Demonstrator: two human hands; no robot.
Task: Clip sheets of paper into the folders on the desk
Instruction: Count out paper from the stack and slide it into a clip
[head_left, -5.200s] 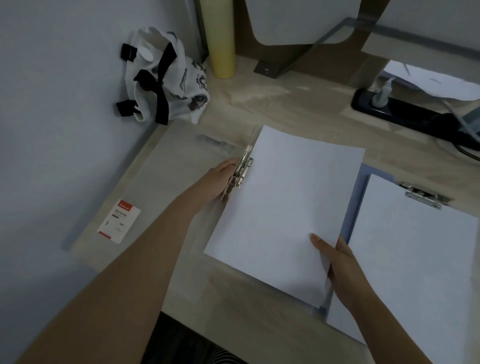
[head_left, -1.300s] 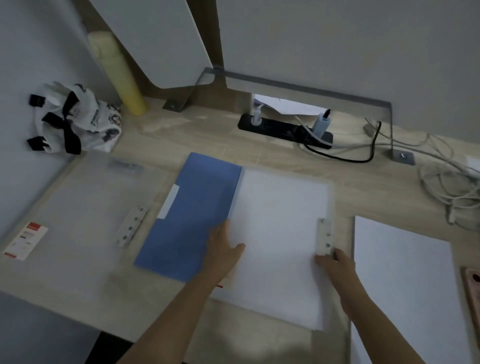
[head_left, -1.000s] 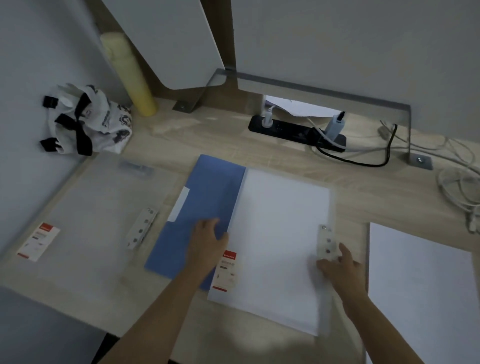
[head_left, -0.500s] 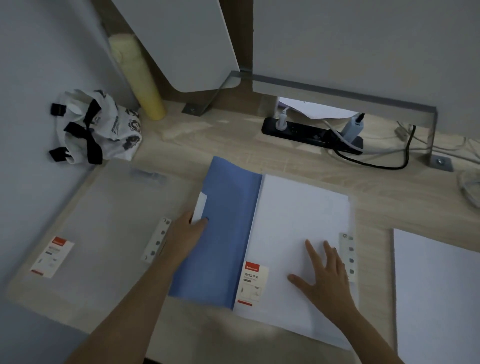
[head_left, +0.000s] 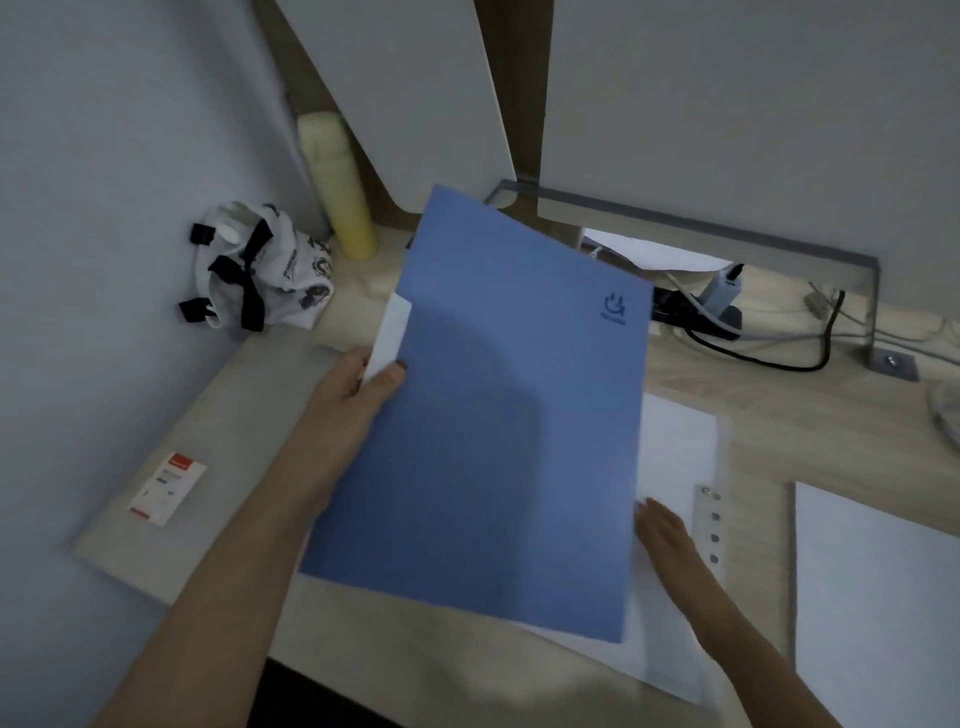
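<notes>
The blue folder cover (head_left: 483, 441), long axis running away from the person, stands tilted up, its left edge pinched by the left hand (head_left: 353, 400), while the right hand (head_left: 665, 535) lies flat, fingers straight, on the paper (head_left: 675, 447).

This is a desk corner in an office or study: a pale wood-grain desk (head_left: 779, 431) set into plain grey walls (head_left: 104, 208) at 9 o'clock. At 1 o'clock a black power strip (head_left: 722, 317) with plugs and trailing cables (head_left: 779, 366) lies under a grey metal shelf frame (head_left: 701, 223). Stationery lies about: a blue folder (head_left: 509, 441) at centre and a stack of white paper (head_left: 878, 613) at 4 o'clock.
</notes>
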